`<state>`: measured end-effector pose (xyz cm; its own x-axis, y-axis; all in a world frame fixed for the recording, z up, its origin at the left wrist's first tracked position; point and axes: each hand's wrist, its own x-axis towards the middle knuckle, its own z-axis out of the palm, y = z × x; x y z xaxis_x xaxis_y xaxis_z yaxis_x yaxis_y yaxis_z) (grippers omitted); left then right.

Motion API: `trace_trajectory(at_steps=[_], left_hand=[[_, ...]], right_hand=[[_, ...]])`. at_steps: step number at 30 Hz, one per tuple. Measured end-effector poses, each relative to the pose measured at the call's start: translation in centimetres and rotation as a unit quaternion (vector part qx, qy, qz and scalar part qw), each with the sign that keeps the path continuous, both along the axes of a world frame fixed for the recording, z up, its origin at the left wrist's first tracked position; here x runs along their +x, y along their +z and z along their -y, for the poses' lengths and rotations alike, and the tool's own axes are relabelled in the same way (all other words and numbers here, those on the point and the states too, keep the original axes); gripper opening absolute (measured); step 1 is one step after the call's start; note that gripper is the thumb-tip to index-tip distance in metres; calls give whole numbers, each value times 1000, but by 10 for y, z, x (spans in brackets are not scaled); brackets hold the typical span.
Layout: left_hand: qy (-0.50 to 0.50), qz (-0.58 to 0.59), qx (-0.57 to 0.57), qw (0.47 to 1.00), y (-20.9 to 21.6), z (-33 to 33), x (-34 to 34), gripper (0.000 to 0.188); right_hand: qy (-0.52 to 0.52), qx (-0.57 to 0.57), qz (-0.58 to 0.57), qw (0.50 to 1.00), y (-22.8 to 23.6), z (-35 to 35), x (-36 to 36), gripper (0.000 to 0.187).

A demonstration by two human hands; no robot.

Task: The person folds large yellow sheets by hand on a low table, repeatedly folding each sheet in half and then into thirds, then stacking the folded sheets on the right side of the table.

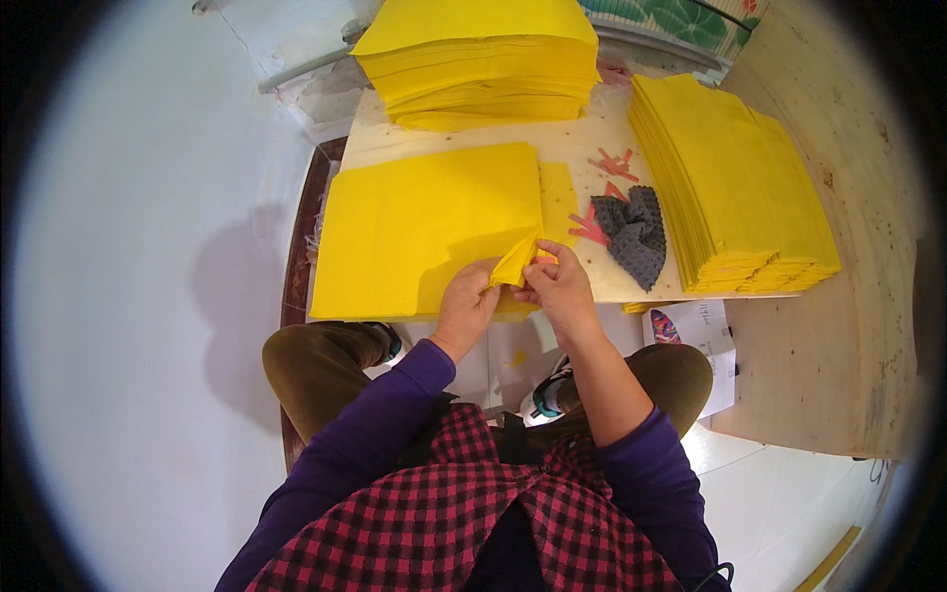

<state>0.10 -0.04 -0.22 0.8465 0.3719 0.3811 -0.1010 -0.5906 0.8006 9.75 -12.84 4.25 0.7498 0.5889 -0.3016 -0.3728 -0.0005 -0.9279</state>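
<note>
A flat pile of yellow fabric-like sheets (424, 207) lies on the board in front of me. At its near right corner, the top sheet is lifted into a folded-over flap (514, 264). My left hand (467, 306) is closed on the left side of this flap, thumb and fingers pinched together. My right hand (560, 291) pinches the flap's right edge, its fingertips close to my left hand's. A bit of pinkish red (546, 259) shows between the right fingers, too small to make out fully.
A tall yellow stack (478, 74) stands at the back, another yellow stack (730, 187) at the right. Between lie a crumpled dark grey cloth (636, 242) and several red strips (614, 164) on the wooden board (592, 281). A wooden panel (838, 326) rises at the right.
</note>
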Motion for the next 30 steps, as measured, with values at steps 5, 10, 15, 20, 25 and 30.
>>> trace_trajectory(at_steps=[5, 10, 15, 20, 25, 30], left_hand=[[-15, 2, 12, 1000, 0, -1, 0, 29], [-20, -9, 30, 999, 3, 0, 0, 33], [-18, -5, 42, 999, 6, 1, 0, 35], [-11, 17, 58, 998, 6, 4, 1, 34], [11, 0, 59, 998, 5, 5, 1, 30], [38, -23, 48, 998, 9, 9, 2, 27]], right_hand=[[-7, 16, -1, 1000, 1, -1, 0, 44], [-2, 8, 10, 1000, 1, -1, 1, 42], [-2, 12, 14, 1000, -2, 1, 1, 41], [-12, 22, 12, 1000, -1, 2, -1, 38], [-5, 10, 20, 1000, 1, 1, 0, 37], [6, 14, 18, 1000, 0, 0, 2, 36]])
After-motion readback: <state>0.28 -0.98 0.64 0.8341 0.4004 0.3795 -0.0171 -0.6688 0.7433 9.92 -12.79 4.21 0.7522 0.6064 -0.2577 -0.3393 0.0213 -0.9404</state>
